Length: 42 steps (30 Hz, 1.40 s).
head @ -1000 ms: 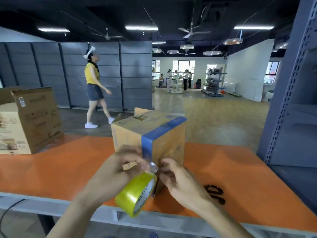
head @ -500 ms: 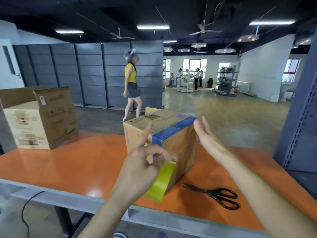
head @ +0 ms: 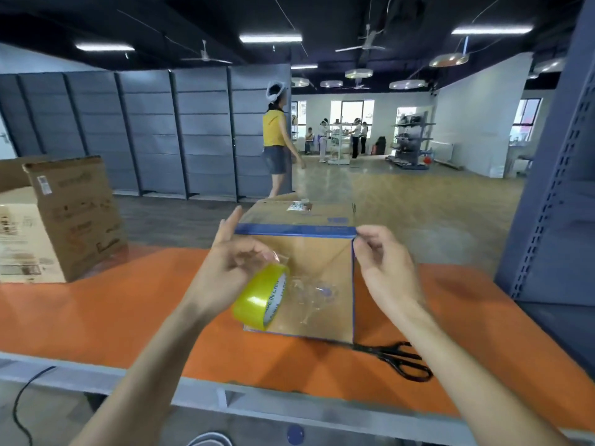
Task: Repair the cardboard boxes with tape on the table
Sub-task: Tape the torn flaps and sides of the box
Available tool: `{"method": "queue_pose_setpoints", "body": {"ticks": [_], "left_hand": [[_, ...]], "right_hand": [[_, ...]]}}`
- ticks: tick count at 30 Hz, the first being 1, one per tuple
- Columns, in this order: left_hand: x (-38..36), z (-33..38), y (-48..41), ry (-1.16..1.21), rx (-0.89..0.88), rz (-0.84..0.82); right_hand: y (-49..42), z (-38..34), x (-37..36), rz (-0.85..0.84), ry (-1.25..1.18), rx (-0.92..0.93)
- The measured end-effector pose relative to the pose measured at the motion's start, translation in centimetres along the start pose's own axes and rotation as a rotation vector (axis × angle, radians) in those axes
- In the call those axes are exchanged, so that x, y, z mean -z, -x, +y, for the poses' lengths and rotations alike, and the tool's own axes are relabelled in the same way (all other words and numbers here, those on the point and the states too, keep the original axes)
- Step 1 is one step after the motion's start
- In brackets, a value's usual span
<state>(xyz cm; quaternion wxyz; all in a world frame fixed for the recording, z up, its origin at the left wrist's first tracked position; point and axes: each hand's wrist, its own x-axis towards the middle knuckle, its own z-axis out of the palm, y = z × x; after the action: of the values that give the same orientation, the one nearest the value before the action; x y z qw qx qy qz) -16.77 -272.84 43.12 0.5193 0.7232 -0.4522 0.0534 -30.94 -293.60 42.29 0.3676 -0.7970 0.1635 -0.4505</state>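
- Box point(head: 302, 252) stands on the orange tabletop point(head: 96, 317), near face toward the camera; blue strip along the top front edge and down the right front edge
- Left hand point(head: 231, 268): fingers curled around the tape roll point(head: 260, 297), yellowish, held against the lower left of the box's near face; index finger stretched up, touching the box's top left corner
- Clear tape runs from the roll onto the near face, wrinkled, just right of the roll
- Right hand point(head: 383, 265): fingers pinched at the box's top right front corner; whether they grip tape or bare card, cannot tell
- Scissors point(head: 396, 358), black, lie flat on the tabletop just right of the box's lower right corner, blades toward the box
- Second box point(head: 61, 220), larger, on the tabletop well left of the box
- Person in yellow top point(head: 275, 140) on the floor behind the box
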Motion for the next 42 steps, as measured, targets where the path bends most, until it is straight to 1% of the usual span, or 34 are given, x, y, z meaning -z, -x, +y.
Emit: {"method": "queue_pose_setpoints", "body": {"ticks": [2,4,7,10,13,15,18,21,26,28,31,33,36,40,42], "left_hand": [[0.0,-0.1,0.0,-0.059,-0.033,0.031],[-0.3,0.8,0.5,-0.030,-0.012,0.033],[-1.3,3.0,1.8,0.052,-0.009,-0.080],[-2.9,4.9,2.5,0.132,-0.061,-0.204],[-5.0,5.4,2.0,0.082,-0.109,-0.243],[-6.0,5.2,1.5,0.015,-0.130,-0.222],[-5.8,4.5,1.2,0.003,-0.133,-0.196],[-4.4,3.9,1.3,0.027,-0.123,-0.184],[-1.8,3.3,1.7,-0.041,-0.117,-0.159],[-0.8,2.7,1.8,-0.036,-0.101,-0.137],[0.5,1.8,1.5,-0.019,-0.045,-0.117],[1.0,1.4,1.1,0.006,-0.023,-0.098],[1.5,1.4,0.7,0.053,0.007,-0.053],[2.0,1.3,0.7,0.051,0.030,-0.065],[2.5,1.0,0.8,0.053,0.046,-0.051]], "right_hand": [[1.5,0.3,-0.3,-0.053,0.003,0.037],[1.5,0.9,-0.4,-0.049,0.007,0.051],[-0.6,2.1,0.0,-0.018,0.043,0.004],[-3.0,3.0,0.4,-0.160,0.153,-0.022],[-4.6,3.3,0.6,-0.289,0.193,0.026],[-4.9,3.4,0.4,-0.333,0.184,0.070],[-4.1,3.5,-0.1,-0.278,0.164,0.137],[-3.3,3.0,-0.7,-0.206,0.250,0.219],[-3.6,1.5,-1.4,-0.224,0.244,0.287],[-4.4,1.3,-1.1,-0.238,0.272,0.267],[-5.8,1.3,-0.2,-0.374,0.355,0.146],[-6.3,1.4,0.1,-0.423,0.372,0.117],[-6.8,1.3,-0.1,-0.364,0.346,0.203],[-7.5,0.9,-0.3,-0.442,0.355,0.193],[-7.5,0.7,-0.3,-0.425,0.357,0.224]]}}
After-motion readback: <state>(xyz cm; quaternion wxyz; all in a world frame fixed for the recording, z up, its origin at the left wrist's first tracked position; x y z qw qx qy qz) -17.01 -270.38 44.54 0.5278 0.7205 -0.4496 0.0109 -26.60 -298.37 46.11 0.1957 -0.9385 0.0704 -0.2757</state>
